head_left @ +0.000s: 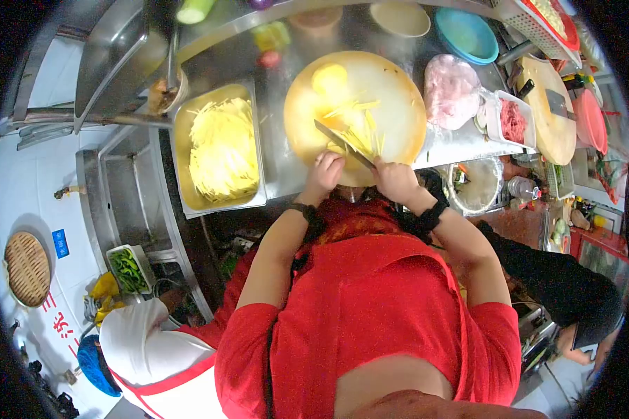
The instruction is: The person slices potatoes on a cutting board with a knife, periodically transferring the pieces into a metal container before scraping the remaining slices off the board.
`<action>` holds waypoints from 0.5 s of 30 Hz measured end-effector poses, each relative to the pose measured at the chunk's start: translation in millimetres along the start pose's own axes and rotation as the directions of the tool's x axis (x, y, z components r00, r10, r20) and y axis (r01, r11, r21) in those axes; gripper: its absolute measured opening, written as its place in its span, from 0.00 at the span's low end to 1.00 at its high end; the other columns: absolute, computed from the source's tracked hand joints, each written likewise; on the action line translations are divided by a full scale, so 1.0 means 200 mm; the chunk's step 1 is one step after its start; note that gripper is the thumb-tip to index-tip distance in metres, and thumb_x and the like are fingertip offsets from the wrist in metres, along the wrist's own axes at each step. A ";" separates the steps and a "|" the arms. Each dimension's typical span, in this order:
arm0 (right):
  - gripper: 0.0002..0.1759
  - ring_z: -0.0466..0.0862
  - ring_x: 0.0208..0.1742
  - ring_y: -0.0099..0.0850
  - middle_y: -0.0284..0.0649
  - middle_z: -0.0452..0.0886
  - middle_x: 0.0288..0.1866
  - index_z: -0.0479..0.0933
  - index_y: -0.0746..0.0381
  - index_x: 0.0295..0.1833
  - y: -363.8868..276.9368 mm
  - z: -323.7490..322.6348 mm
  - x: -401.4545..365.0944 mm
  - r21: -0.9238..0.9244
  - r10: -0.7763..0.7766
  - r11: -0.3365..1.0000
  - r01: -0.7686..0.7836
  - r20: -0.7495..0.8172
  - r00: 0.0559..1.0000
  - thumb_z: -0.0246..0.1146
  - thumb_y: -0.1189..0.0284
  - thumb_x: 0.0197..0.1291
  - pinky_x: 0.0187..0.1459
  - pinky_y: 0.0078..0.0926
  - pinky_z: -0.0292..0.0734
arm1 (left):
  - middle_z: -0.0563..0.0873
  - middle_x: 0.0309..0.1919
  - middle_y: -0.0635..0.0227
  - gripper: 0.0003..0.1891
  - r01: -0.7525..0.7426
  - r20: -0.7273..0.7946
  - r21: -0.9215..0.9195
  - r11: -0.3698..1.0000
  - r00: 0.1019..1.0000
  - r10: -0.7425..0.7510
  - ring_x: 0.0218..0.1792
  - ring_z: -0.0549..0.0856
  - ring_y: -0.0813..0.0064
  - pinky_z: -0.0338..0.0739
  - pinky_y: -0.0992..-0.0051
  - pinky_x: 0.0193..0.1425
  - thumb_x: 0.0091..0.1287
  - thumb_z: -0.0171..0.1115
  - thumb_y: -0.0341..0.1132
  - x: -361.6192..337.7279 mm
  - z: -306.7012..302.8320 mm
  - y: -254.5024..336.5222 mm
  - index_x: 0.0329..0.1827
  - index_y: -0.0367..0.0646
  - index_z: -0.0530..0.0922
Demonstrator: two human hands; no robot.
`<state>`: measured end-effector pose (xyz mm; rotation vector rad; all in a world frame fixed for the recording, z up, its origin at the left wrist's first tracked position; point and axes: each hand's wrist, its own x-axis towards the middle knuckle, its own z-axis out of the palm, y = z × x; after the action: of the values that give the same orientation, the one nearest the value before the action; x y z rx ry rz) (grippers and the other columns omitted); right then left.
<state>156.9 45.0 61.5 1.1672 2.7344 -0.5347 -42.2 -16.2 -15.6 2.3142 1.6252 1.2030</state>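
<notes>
My right hand (396, 183) is closed around the handle of a kitchen knife (344, 144), whose blade lies slantwise over a round cutting board (407, 98). With curled fingers, my left hand (326, 172) holds a small pale-yellow potato piece (335, 148) at the board's near edge, left of the blade. Cut potato strips (360, 133) are heaped just right of and beyond the knife. Farther back on the board sits a larger peeled yellow potato (330, 77). Left of the board, a metal tray (260, 174) is piled with potato strips (222, 148).
Right of the board are a bag of pale pink meat (451, 91) and a white tub of minced meat (514, 124). Blue bowls (467, 35) stand behind. A second board (541, 105) carries a cleaver. One person in white (154, 342) is at left, another in black (559, 279) at right.
</notes>
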 end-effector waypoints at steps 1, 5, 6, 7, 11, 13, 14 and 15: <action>0.12 0.83 0.23 0.41 0.46 0.80 0.21 0.69 0.66 0.41 0.00 0.02 0.00 -0.001 -0.001 1.000 0.001 0.006 1.000 0.51 0.69 0.57 0.24 0.38 0.77 | 0.76 0.35 0.64 0.06 0.006 0.000 -0.002 1.000 1.000 -0.006 0.39 0.76 0.63 0.70 0.69 0.46 0.53 0.59 0.24 0.00 0.00 0.01 0.35 0.37 0.76; 0.13 0.83 0.23 0.40 0.46 0.80 0.21 0.69 0.66 0.41 0.01 0.11 0.03 0.017 0.042 0.999 -0.041 -0.041 0.998 0.52 0.68 0.57 0.24 0.38 0.77 | 0.76 0.36 0.63 0.07 0.040 0.007 -0.020 0.999 0.999 -0.040 0.40 0.77 0.63 0.70 0.69 0.44 0.53 0.60 0.24 0.00 -0.02 0.03 0.35 0.37 0.76; 0.13 0.82 0.23 0.43 0.48 0.80 0.21 0.69 0.66 0.39 0.03 0.07 0.04 0.032 0.033 0.999 -0.032 -0.051 0.998 0.53 0.65 0.59 0.25 0.40 0.77 | 0.76 0.36 0.63 0.07 0.048 0.010 -0.017 0.999 0.999 -0.048 0.40 0.77 0.63 0.71 0.68 0.44 0.53 0.60 0.24 0.00 -0.02 0.02 0.35 0.38 0.76; 0.14 0.81 0.23 0.47 0.51 0.79 0.20 0.68 0.65 0.37 0.02 0.07 0.02 0.057 0.033 0.998 -0.030 -0.050 0.998 0.53 0.63 0.61 0.26 0.43 0.76 | 0.77 0.36 0.65 0.06 0.102 0.055 -0.023 0.995 0.993 -0.101 0.40 0.77 0.63 0.71 0.68 0.45 0.56 0.60 0.28 -0.01 -0.02 0.01 0.36 0.40 0.76; 0.14 0.81 0.24 0.46 0.51 0.79 0.21 0.69 0.65 0.38 0.02 0.03 -0.02 0.058 0.022 0.998 -0.019 -0.049 0.999 0.53 0.63 0.61 0.27 0.41 0.77 | 0.77 0.33 0.63 0.06 0.068 -0.030 -0.019 0.998 0.997 -0.068 0.38 0.77 0.62 0.72 0.69 0.42 0.53 0.61 0.25 0.02 -0.01 0.02 0.33 0.39 0.76; 0.14 0.81 0.24 0.46 0.51 0.79 0.21 0.69 0.65 0.38 0.01 0.11 -0.01 0.086 0.022 0.996 -0.017 -0.057 0.998 0.53 0.63 0.61 0.26 0.41 0.77 | 0.77 0.34 0.63 0.05 0.074 -0.038 -0.022 0.997 0.996 -0.075 0.38 0.77 0.62 0.72 0.68 0.42 0.53 0.61 0.25 0.01 -0.02 0.03 0.33 0.39 0.76; 0.14 0.81 0.23 0.46 0.50 0.79 0.20 0.69 0.65 0.38 0.01 0.13 0.00 0.109 0.025 0.994 -0.016 -0.079 0.997 0.53 0.63 0.61 0.26 0.41 0.76 | 0.77 0.34 0.63 0.05 0.074 -0.035 -0.023 0.997 0.997 -0.074 0.38 0.77 0.62 0.72 0.68 0.42 0.53 0.61 0.25 0.00 -0.02 0.04 0.33 0.39 0.76; 0.14 0.81 0.23 0.46 0.50 0.79 0.20 0.69 0.65 0.38 0.01 0.13 0.01 0.108 0.027 0.994 -0.017 -0.087 0.996 0.53 0.63 0.61 0.26 0.41 0.76 | 0.77 0.34 0.63 0.05 0.079 -0.019 -0.022 0.997 0.997 -0.079 0.38 0.77 0.62 0.72 0.68 0.42 0.53 0.61 0.25 0.01 -0.03 0.04 0.33 0.39 0.76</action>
<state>156.7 39.1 36.7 1.2734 2.7945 -0.6503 -39.6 -20.5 -6.8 2.2100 1.6855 1.2245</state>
